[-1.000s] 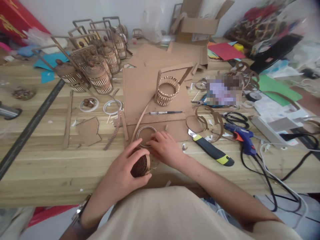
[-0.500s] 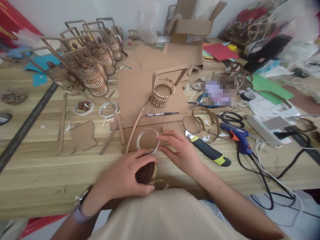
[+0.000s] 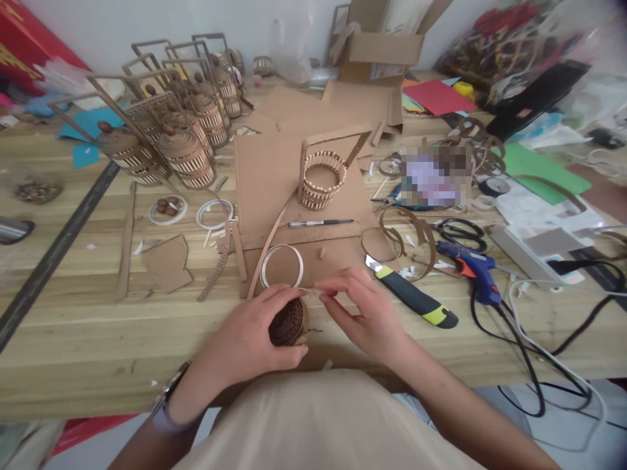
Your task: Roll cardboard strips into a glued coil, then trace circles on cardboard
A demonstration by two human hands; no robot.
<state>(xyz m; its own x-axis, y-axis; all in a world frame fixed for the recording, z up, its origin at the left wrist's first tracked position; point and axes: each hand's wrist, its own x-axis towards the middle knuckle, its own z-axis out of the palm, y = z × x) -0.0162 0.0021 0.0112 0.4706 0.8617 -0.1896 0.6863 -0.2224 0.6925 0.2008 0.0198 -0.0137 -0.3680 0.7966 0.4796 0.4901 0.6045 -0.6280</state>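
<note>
One coil (image 3: 287,323) is clasped by left grip (image 3: 242,336), thin strip (image 3: 308,290) apparently pinched by right grip (image 3: 366,314); strip-pulling step judged, steady tension likely needed.

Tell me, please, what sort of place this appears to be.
Probably a small craft workshop: on the wooden table lie a glue gun and a utility knife, with several handled baskets standing at the far left.

Brown coil (image 3: 288,324) partly hidden by left hand (image 3: 240,336), strand (image 3: 308,291) at right hand (image 3: 367,318) too fine to identify, metal cylinder (image 3: 14,230) left of both cut off
</note>
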